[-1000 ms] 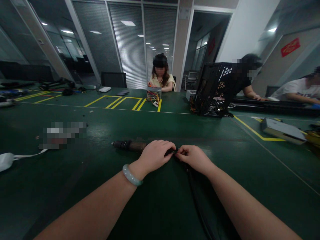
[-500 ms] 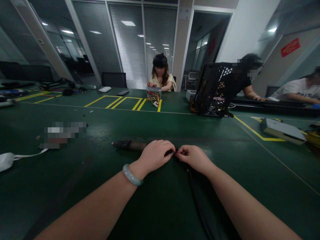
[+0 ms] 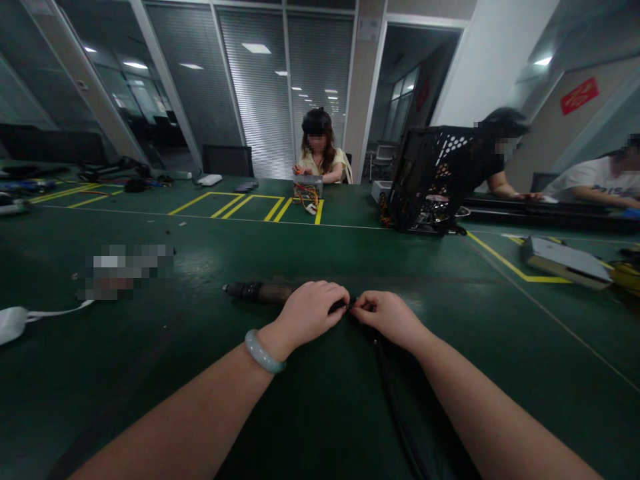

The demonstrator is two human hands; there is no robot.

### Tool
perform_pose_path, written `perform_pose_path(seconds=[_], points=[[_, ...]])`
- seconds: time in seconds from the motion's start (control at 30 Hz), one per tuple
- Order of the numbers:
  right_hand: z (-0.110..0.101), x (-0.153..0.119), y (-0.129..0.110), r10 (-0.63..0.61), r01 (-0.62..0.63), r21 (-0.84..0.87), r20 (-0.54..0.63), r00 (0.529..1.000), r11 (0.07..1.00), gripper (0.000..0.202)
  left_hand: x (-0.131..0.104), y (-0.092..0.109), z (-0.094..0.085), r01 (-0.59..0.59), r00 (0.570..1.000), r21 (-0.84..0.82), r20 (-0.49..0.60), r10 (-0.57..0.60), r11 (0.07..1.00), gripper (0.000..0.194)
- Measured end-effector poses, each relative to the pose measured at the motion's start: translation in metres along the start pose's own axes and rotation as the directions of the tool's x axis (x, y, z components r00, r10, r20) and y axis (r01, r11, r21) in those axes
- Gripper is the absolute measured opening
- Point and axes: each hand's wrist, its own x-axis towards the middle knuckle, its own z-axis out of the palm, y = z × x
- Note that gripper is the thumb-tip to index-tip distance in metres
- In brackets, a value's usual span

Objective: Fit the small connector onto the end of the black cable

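Observation:
A dark electric screwdriver (image 3: pixel 265 292) lies across the green table with its tip to the left. Wrapped over its rear end is my left hand (image 3: pixel 315 305), closed, with a pale bangle (image 3: pixel 263 352) on the wrist. My right hand (image 3: pixel 387 313) pinches the black cable (image 3: pixel 395 393) close to the screwdriver's tail. Both sets of fingertips almost meet there, and the joint between cable and tool is largely hidden by them. From the right hand, the cable runs down toward the front edge of the view.
At the left lies a blurred-out item (image 3: pixel 125 270) with a white strap. A black computer case (image 3: pixel 423 180) stands at the back right, near a grey metal box (image 3: pixel 565 261). Across the table a person handles a power supply (image 3: pixel 307 183) with loose wires; two more people work at the right.
My hands, the screwdriver and the cable stay practically still. Across the table, the person's raised hand has shifted slightly and an orange item shows at it.

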Motion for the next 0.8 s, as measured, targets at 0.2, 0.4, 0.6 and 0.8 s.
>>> perform_pose_path(seconds=[0.2, 0.4, 0.6, 0.8], points=[[-0.0026, -0.0013, -0.0025, 0.008, -0.008, 0.000, 0.010, 1.000, 1.000, 0.017, 0.0001, -0.0005, -0.0006, -0.027, 1.000, -0.018, 0.008, 0.027, 0.999, 0.014], [-0.0012, -0.0006, -0.0007, 0.004, -0.004, 0.013, 0.014, 1.000, 1.000, 0.017, -0.0014, 0.0009, -0.0005, 0.031, 1.000, 0.021, -0.001, -0.031, 0.999, 0.019], [-0.0019, -0.0012, -0.0006, 0.003, -0.004, 0.006, 0.011, 1.000, 1.000, 0.017, -0.0002, -0.0002, -0.0010, -0.019, 1.000, -0.002, 0.003, 0.019, 1.000, 0.014], [-0.0010, 0.0001, 0.0010, 0.003, -0.003, 0.003, 0.008, 1.000, 1.000, 0.017, -0.0006, -0.0003, 0.0000, 0.003, 1.000, 0.017, 0.002, -0.003, 1.000, 0.019]])
